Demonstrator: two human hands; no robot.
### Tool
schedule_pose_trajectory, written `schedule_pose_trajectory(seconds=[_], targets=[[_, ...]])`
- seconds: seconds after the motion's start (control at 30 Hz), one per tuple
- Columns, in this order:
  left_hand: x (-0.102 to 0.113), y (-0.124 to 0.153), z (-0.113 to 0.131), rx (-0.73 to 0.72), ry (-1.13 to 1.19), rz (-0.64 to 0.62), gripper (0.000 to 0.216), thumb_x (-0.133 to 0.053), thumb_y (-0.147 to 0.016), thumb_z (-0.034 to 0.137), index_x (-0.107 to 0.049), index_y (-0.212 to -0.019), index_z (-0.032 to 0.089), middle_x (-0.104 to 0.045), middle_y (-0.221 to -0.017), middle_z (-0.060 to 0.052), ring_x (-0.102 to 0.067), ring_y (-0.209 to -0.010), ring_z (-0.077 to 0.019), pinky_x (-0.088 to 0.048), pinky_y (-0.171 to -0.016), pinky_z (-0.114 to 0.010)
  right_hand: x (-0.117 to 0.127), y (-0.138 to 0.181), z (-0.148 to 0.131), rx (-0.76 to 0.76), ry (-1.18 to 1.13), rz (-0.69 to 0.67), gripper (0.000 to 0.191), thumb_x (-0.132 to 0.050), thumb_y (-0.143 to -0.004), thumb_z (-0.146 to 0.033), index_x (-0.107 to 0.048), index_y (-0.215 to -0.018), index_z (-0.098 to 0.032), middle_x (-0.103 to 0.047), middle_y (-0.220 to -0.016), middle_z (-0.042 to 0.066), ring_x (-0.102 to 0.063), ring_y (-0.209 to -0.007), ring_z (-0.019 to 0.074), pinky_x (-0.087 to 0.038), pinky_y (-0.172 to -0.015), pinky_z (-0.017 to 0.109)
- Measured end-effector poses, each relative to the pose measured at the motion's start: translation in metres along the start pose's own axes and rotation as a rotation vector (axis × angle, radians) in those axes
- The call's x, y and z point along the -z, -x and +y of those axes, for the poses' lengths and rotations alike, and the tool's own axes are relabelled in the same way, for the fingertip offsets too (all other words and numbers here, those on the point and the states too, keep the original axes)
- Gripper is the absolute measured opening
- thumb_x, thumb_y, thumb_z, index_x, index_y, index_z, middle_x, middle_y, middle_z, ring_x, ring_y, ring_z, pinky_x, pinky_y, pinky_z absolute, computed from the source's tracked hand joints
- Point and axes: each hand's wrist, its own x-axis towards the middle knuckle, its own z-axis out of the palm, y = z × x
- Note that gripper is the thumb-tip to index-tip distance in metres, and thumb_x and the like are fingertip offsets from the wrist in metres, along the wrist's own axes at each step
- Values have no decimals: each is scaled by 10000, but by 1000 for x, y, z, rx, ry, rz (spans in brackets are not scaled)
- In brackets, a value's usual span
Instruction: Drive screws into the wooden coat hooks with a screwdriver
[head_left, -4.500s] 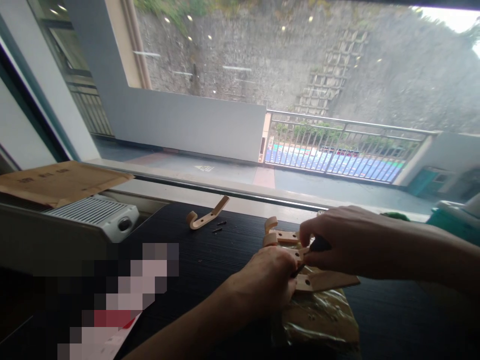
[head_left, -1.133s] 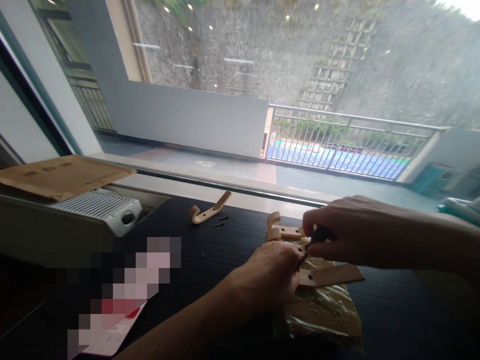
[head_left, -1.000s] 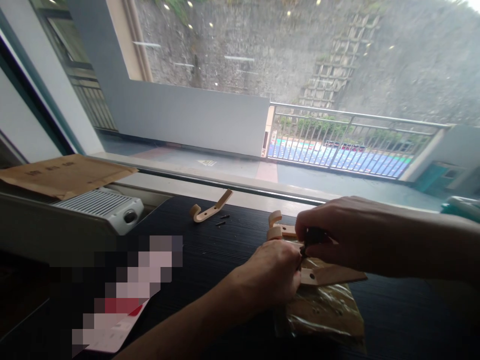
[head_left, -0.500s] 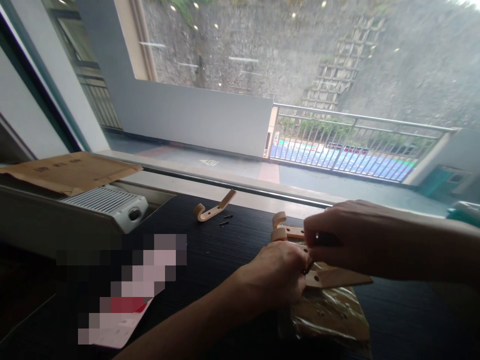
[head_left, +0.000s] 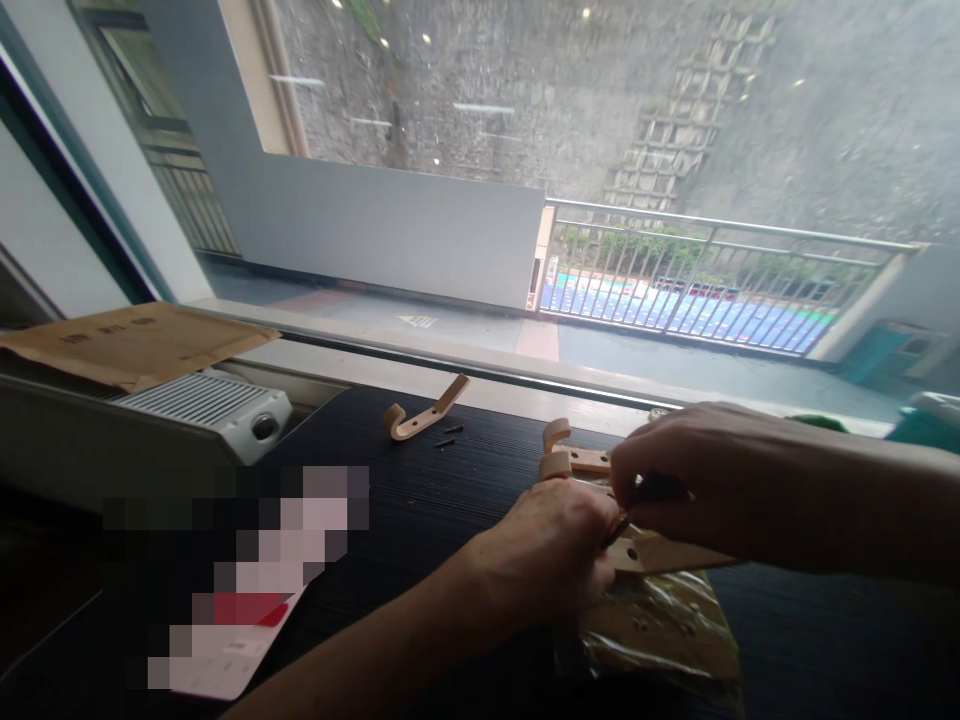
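Note:
My left hand is closed around a pale wooden hook, whose curled end shows above the knuckles. My right hand is pinched on a small dark tool, and its thin dark tip meets the wood beside my left fingertips. What kind of tool it is, I cannot make out. Just behind lies a second wooden hook with screw holes. Below my hands, a flat wooden piece with a hole rests on a clear plastic bag.
Another wooden hook lies on the black table, with two dark screws beside it. To the left are a partly blurred white-and-red card, a white appliance and a brown envelope. A window sill borders the table's back.
My right hand has rotated slightly around the dark tool, showing more of it between the fingers. My left hand keeps its grip on the hook. The view has shifted a little.

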Motion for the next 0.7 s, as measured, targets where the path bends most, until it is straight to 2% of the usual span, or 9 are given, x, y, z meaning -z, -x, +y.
schedule_pose_trajectory(seconds=[0.1,0.23,0.47,0.7], targets=[[0,-1,1,-19,3,6,159,-535,-625,70,-411,-567,151,-488,-626,15,-422,-569,-76,-306,-529,-197,-1,-1,1,6,-2,-50,143,-564,-832,-276,-617,-701,-252,-577,-593,-96,-430,-515,61,-267,-454,193],[-1,-1,0,-21,-5,11,174,-534,-611,76,-391,-551,153,-455,-585,24,-404,-555,-77,-294,-516,-201,-1,-2,-1,2,15,-47,159,-551,-849,-299,-613,-710,-251,-587,-620,-95,-446,-545,62,-285,-469,193],[-3,1,-1,-6,-8,40,76,-524,-663,72,-504,-642,142,-542,-647,1,-514,-600,-91,-330,-527,-186,2,-6,-5,3,5,-50,151,-552,-839,-276,-607,-701,-247,-581,-604,-97,-447,-522,57,-282,-460,190],[-1,0,0,10,-33,-2,84,-526,-658,81,-490,-616,144,-513,-608,4,-479,-551,-88,-322,-501,-201,5,-6,-11,-36,-43,-66,174,-537,-826,-267,-602,-673,-216,-555,-585,-72,-396,-510,63,-257,-443,193]])
